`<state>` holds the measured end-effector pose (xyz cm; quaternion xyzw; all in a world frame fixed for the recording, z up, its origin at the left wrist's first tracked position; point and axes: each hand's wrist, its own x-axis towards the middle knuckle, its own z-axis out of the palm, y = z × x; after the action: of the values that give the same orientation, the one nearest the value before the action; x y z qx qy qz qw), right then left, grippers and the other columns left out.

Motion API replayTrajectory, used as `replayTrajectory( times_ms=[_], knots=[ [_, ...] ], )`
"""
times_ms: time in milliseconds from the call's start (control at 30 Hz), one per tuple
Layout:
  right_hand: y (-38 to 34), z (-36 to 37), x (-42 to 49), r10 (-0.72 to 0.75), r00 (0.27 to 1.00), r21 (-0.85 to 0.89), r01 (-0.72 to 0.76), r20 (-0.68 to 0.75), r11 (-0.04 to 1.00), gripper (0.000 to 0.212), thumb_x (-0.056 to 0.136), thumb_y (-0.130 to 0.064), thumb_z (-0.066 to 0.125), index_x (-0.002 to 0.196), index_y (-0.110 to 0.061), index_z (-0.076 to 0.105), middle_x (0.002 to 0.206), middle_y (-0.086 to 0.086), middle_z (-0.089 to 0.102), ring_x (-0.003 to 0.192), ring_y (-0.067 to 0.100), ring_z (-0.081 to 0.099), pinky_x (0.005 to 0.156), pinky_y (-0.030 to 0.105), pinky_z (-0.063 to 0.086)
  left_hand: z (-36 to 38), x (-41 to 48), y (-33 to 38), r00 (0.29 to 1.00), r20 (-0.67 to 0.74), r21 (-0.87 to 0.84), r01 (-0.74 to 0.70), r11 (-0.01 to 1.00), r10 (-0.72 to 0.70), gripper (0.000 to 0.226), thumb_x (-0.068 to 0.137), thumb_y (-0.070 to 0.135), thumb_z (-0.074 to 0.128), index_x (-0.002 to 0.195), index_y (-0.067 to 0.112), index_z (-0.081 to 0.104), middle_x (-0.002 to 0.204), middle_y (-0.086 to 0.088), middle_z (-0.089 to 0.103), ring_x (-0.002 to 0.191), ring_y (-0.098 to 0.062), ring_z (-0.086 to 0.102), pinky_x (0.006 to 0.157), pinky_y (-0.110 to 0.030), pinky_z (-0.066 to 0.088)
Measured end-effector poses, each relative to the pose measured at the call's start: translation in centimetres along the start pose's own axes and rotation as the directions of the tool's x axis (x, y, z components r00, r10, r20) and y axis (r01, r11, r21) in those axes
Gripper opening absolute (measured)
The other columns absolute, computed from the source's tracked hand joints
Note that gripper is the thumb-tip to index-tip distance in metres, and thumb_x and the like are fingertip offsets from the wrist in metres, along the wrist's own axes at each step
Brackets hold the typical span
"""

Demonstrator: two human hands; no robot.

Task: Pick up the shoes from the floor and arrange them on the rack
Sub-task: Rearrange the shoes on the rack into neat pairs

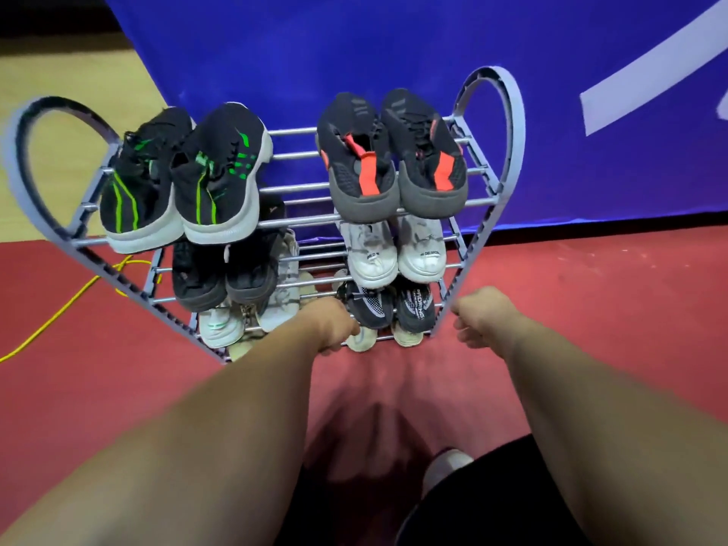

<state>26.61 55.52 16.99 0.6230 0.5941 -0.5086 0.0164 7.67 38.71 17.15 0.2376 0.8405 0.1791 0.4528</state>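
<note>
Starting far left with a thin yellow cable (59,305) trailing over the red carpeted floor (118,388), well clear of the job. On to the lilac-grey plastic rack with metal rods and looped ends (12,167), backed against a blue banner (354,41) and loaded on every tier. Top left, black knit trainers with green stripes and white soles (181,175), heels out; beneath them plain black shoes (220,269), then white-and-mint trainers (220,325). Centre now: left hand (335,327) down at the lowest tier, knuckles up, fingers hidden behind the back of the hand, so impossible to tell whether gripping or just touching. Right against it, a pale cream shoe (360,340) at the bottom level, seemingly the one being settled. Above right, black trainers with orange-red heel tabs and grey soles (394,151), white trainers with grey print (394,254), black-and-white knit shoes (390,305). Further right, right hand (478,321) curled into a loose fist just beside the rack's end leg, nothing visible inside it. Judging the cream shoe: probably light, soft and yielding in the upper, firmer at sole and heel. Best taken at the heel collar, thumb inside, or pinched across the heel counter. Worth seating the sole flat across two rods, since round bars could let a toe dip through. Likely a light rack too, so no shoving.
</note>
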Motion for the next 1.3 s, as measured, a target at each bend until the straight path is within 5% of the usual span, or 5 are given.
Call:
replayTrajectory(
  times_ms=[300,433,633,800,1300],
  knots=[
    [-0.7,4.4,2.8,0.215,0.963,0.126,-0.236,0.160,0.963,0.019,0.101,-0.017,0.050,0.117,-0.007,0.056,0.090,0.013,0.055,0.099,0.036,0.065,0.091,0.046,0.056,0.9,7.1,-1.9,0.972,0.024,-0.247,0.234,0.940,-0.235,0.020,0.083,0.020,0.064,0.069,0.010,0.054,0.062,-0.009,0.048,0.044,-0.022,0.040,0.045,-0.026,0.037],
    [-2.3,5.4,3.9,0.256,0.951,0.328,-0.301,0.174,0.895,0.037,0.106,-0.007,0.040,0.141,-0.007,0.047,0.136,0.015,0.057,0.131,0.035,0.054,0.103,0.047,0.047,2.8,8.0,-1.1,0.959,0.097,-0.409,0.281,0.868,-0.265,0.015,0.094,0.024,0.060,0.093,0.010,0.062,0.093,-0.008,0.060,0.078,-0.025,0.062,0.071,-0.036,0.057],
    [-3.1,5.4,4.9,0.401,0.899,0.538,-0.428,0.174,0.726,0.023,0.106,-0.016,0.036,0.116,-0.009,0.056,0.086,0.010,0.061,0.071,0.027,0.065,0.058,0.042,0.051,4.4,9.6,0.1,0.929,0.229,-0.593,0.369,0.715,-0.289,0.041,0.099,0.024,0.055,0.138,0.012,0.048,0.136,-0.015,0.052,0.113,-0.033,0.059,0.097,-0.046,0.052],
    [-2.8,5.3,5.4,0.438,0.889,0.550,-0.433,0.132,0.714,0.030,0.103,-0.020,0.039,0.120,-0.007,0.061,0.096,0.014,0.066,0.080,0.030,0.066,0.104,0.047,0.051,5.2,10.4,1.0,0.915,0.276,-0.686,0.401,0.607,-0.293,0.031,0.101,0.018,0.053,0.130,0.007,0.050,0.117,-0.018,0.058,0.115,-0.032,0.058,0.099,-0.044,0.050],
    [-3.5,5.2,4.7,0.438,0.887,0.508,-0.446,0.145,0.737,0.026,0.103,-0.017,0.038,0.112,-0.006,0.061,0.085,0.010,0.060,0.070,0.023,0.063,0.093,0.038,0.057,3.5,10.7,0.8,0.893,0.348,-0.778,0.445,0.443,-0.287,0.017,0.100,-0.004,0.040,0.093,-0.004,0.055,0.088,-0.016,0.062,0.091,-0.025,0.064,0.092,-0.037,0.053]
  ],
)
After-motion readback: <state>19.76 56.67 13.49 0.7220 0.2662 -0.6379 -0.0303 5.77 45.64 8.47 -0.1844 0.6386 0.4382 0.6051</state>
